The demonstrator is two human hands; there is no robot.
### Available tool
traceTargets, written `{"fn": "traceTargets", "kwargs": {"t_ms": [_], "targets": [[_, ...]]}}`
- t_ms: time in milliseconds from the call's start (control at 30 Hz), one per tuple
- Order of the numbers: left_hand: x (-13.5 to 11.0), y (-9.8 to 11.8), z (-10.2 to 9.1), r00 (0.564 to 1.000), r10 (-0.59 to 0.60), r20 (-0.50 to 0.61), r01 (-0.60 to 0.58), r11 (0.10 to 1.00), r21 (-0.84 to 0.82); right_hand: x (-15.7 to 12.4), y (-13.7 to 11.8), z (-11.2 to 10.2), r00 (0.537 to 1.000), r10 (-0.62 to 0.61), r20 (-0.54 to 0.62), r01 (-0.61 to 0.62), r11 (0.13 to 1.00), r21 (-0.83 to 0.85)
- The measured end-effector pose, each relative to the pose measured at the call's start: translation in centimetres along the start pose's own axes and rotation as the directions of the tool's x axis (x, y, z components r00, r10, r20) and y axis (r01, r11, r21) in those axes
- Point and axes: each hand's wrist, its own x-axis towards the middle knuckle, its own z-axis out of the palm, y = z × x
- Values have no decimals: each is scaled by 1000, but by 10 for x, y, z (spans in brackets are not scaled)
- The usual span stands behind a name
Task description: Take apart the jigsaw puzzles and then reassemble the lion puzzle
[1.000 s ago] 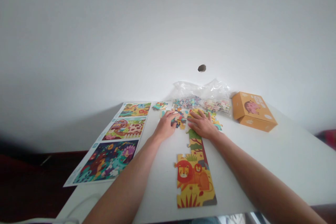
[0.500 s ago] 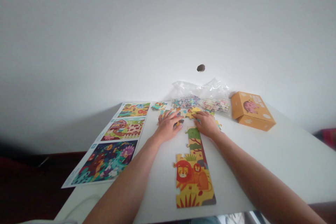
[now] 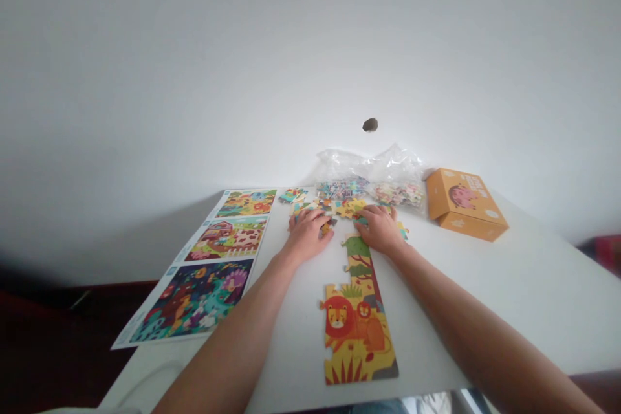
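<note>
My left hand (image 3: 306,236) rests palm down over loose jigsaw pieces (image 3: 330,225) at the back of the table, its fingers apart and bent over them. To its right, my right hand (image 3: 381,230) lies on more yellow jigsaw pieces (image 3: 350,209), thumb spread from the fingers; neither hand is gripping a piece that I can see. Between my forearms lies a joined section of jigsaw (image 3: 359,330) with two lions, a tree and yellow ground. Pieces under both palms are partly hidden.
At left lies a picture sheet (image 3: 198,294) with three printed scenes. Clear bags of puzzle pieces (image 3: 342,187) stand against the wall, beside an orange box (image 3: 468,204) with a pig on it. A small stack of pieces (image 3: 292,195) sits near the sheet.
My left hand's fingers have drawn in slightly over the pieces. My right hand has shifted a little left, its fingers bending more. The joined jigsaw section stays in place.
</note>
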Motion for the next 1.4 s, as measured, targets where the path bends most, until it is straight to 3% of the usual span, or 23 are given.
{"fn": "traceTargets", "kwargs": {"t_ms": [133,267,433,567,667,900,1067,1233,1300,1400], "targets": [[0,1,0,998,48,37,-47,999,-12,-2,-3,-3,989,-146,14,144,986,83],[0,3,0,991,79,112,-78,997,-13,-3,-4,-2,946,-321,39,308,932,189],[0,4,0,994,50,94,-51,999,10,-1,0,2,993,-120,-9,120,981,151],[0,5,-2,993,74,95,-74,997,-8,0,2,5,975,-196,103,177,969,170],[0,4,-2,996,48,73,-47,999,-7,0,4,7,970,-225,96,207,964,170],[1,1,1,997,-75,-29,75,997,-10,2,13,2,998,-63,-12,64,991,115],[2,2,-1,983,-172,-60,173,985,9,2,15,-3,1000,6,3,-6,998,62],[4,-1,-3,965,-240,-100,246,968,49,2,17,-5,986,156,-54,-158,987,-25],[3,0,-4,976,-197,-95,202,979,39,2,17,-5,985,159,-71,-161,987,-24],[1,4,-3,998,-46,-39,46,999,19,2,15,-2,997,70,-31,-70,997,14]]}}
